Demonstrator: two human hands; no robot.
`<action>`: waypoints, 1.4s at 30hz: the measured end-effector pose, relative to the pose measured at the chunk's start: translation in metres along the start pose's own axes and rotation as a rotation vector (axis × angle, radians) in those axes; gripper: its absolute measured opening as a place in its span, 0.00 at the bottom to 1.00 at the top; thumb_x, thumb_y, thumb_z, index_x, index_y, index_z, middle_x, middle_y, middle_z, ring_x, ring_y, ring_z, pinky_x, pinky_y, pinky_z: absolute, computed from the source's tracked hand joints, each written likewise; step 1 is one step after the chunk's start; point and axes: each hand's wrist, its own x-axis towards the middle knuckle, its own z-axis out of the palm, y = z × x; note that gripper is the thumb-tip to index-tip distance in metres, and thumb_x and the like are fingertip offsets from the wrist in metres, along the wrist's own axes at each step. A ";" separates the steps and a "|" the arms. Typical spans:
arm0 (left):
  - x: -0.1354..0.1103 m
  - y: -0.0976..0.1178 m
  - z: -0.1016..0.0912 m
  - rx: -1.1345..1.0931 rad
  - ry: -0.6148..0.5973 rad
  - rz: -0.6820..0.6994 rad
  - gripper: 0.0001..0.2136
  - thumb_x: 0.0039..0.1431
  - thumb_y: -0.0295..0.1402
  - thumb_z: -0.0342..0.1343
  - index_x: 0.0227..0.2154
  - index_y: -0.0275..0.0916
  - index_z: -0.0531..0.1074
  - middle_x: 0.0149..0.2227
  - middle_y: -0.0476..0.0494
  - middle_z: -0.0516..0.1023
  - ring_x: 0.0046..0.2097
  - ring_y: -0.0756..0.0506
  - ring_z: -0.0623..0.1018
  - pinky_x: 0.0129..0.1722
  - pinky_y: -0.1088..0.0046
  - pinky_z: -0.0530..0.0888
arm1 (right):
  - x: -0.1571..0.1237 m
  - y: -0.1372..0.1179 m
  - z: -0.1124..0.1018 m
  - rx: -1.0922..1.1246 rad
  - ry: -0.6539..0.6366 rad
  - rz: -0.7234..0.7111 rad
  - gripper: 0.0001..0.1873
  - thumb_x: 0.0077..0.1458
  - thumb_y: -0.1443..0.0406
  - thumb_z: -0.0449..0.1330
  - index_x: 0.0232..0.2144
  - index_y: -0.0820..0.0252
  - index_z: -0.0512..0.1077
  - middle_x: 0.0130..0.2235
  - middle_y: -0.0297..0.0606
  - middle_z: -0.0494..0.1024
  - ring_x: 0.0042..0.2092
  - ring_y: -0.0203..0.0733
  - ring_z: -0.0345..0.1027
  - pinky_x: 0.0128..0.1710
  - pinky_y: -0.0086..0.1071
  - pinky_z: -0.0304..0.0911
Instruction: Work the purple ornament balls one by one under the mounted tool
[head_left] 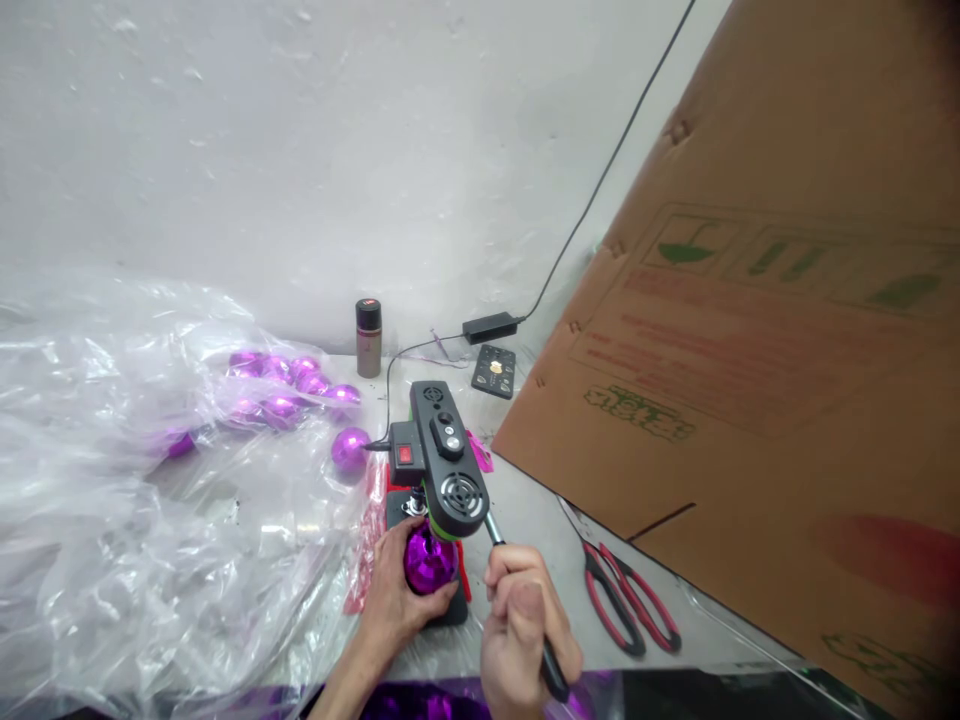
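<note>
My left hand (394, 595) is closed around a shiny purple ball ornament (429, 560) and keeps it under the head of a small black press machine (444, 462) with a red switch. My right hand (525, 625) is wrapped round the machine's black lever handle (551, 668), whose metal rod runs up to the machine head. The ball sits on the machine's black base (450, 610). A black cable plugs into the machine's left side.
A crumpled clear plastic bag (135, 480) at left holds several purple balls (281, 385); one ball (350, 448) lies loose beside it. Red-handled scissors (626, 605) lie at right, next to a big cardboard box (757, 350). A small can (368, 337) and a power adapter (491, 326) sit by the wall.
</note>
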 end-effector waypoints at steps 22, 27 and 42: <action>0.002 -0.011 0.007 0.001 0.027 0.033 0.35 0.43 0.37 0.69 0.58 0.40 0.72 0.56 0.34 0.81 0.57 0.30 0.80 0.61 0.43 0.75 | 0.005 0.005 0.014 0.074 0.107 -0.117 0.22 0.72 0.65 0.50 0.22 0.52 0.63 0.22 0.32 0.65 0.23 0.41 0.58 0.22 0.34 0.51; 0.003 -0.009 0.008 0.018 0.031 0.025 0.35 0.42 0.36 0.69 0.58 0.39 0.73 0.55 0.33 0.82 0.57 0.29 0.81 0.60 0.42 0.76 | 0.003 0.006 0.016 0.094 0.124 -0.105 0.23 0.72 0.65 0.50 0.22 0.52 0.63 0.21 0.32 0.63 0.24 0.41 0.58 0.23 0.34 0.52; 0.006 0.006 0.003 0.023 0.007 0.014 0.35 0.42 0.38 0.70 0.57 0.38 0.74 0.54 0.32 0.83 0.56 0.29 0.82 0.59 0.44 0.77 | -0.004 0.018 -0.001 -0.030 -0.017 -0.178 0.24 0.73 0.62 0.50 0.22 0.52 0.64 0.24 0.34 0.70 0.26 0.43 0.64 0.28 0.37 0.60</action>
